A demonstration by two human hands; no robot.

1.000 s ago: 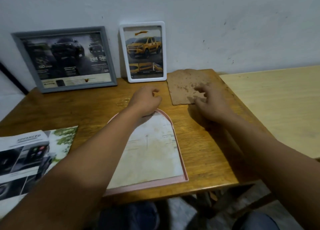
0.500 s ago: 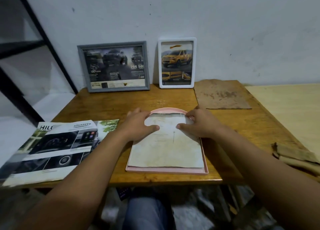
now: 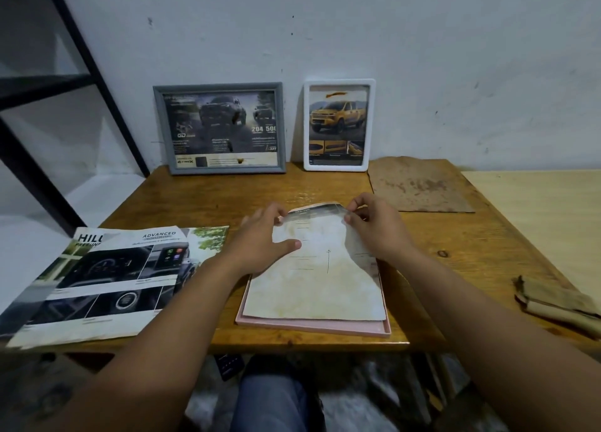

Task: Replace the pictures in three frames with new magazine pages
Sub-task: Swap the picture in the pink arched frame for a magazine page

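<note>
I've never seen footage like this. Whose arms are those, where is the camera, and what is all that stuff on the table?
There is no machine here: a person wears a camera on the head, so you look down along their own arms. The left hand presses on an old stained page lying in a pink frame, while the right hand peels up that page's far corner. Against the wall lean a grey frame and a white frame, both showing truck adverts. On the wooden table also lie an open magazine, a brown backing board and a folded cloth.
</note>
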